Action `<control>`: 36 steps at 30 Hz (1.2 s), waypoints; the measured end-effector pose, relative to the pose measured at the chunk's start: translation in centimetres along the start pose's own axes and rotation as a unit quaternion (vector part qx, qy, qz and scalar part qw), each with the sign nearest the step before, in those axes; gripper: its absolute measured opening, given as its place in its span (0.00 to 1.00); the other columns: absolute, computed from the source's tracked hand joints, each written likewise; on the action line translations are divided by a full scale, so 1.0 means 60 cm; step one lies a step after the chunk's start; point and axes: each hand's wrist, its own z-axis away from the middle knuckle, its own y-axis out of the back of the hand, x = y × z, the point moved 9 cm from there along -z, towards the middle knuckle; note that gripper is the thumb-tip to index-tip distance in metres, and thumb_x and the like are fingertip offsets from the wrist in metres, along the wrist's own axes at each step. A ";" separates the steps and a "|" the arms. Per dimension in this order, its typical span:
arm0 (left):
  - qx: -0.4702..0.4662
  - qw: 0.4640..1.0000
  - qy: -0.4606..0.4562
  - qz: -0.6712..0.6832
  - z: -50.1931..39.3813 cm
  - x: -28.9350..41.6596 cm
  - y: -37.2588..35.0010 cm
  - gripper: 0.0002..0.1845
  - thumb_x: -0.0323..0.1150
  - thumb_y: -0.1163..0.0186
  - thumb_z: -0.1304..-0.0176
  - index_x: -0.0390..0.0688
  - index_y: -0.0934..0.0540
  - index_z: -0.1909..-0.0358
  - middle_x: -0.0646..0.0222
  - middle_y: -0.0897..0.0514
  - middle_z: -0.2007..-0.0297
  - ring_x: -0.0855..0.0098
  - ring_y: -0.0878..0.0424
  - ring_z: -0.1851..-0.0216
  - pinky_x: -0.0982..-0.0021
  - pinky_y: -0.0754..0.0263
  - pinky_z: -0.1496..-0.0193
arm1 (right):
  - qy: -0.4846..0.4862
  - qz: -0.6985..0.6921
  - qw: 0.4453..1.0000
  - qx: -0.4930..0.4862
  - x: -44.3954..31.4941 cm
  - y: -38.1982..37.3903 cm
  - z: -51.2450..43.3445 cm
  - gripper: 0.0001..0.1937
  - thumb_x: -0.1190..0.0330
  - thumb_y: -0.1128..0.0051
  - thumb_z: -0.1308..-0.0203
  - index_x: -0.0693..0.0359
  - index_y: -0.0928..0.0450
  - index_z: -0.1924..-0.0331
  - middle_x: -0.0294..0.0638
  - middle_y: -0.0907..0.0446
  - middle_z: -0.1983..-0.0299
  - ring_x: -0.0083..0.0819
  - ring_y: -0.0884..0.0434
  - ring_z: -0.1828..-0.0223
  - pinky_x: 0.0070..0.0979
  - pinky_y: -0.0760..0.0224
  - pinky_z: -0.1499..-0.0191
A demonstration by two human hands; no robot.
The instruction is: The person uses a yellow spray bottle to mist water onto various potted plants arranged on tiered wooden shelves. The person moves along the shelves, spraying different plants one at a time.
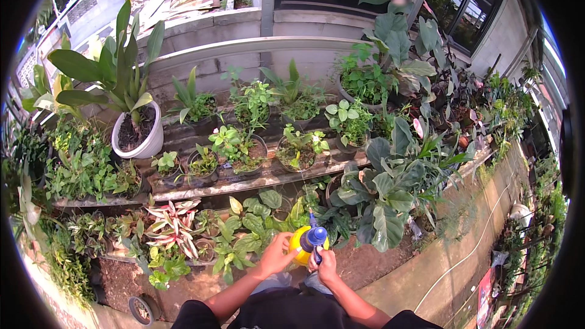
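Note:
A yellow pump sprayer bottle [299, 246] with a blue pump head [316, 236] is held in front of my body, its blue nozzle pointing towards the plants. My right hand [324, 264] is wrapped around the blue handle. Against the bottle's left side rests my left hand [278, 254], fingers partly spread. A thin stream seems to run from the nozzle towards a round black pot [296, 160] with small plants on the shelf. Beside that pot, to the left, is another black pot with leafy plants [250, 155]. Broad green leaves [269, 198] lie just beyond the bottle.
A tiered shelf [228, 190] bears several potted plants. A large plant stands in a white pot [145, 139] on the left. Fiddle-leaf foliage [386, 187] spreads to the right. A pale hose [461, 260] lies on the concrete path, and a small pot [140, 310] lies at lower left.

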 end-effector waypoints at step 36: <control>0.160 0.980 0.081 0.083 0.033 0.213 0.136 0.14 0.38 0.32 0.29 0.45 0.17 0.47 0.74 0.16 0.70 0.77 0.22 0.74 0.72 0.26 0.67 | 0.009 0.176 0.975 -0.136 -0.010 -0.131 -0.045 0.28 0.55 0.56 0.22 0.61 0.26 0.82 0.35 0.28 0.86 0.26 0.30 0.84 0.29 0.38 0.76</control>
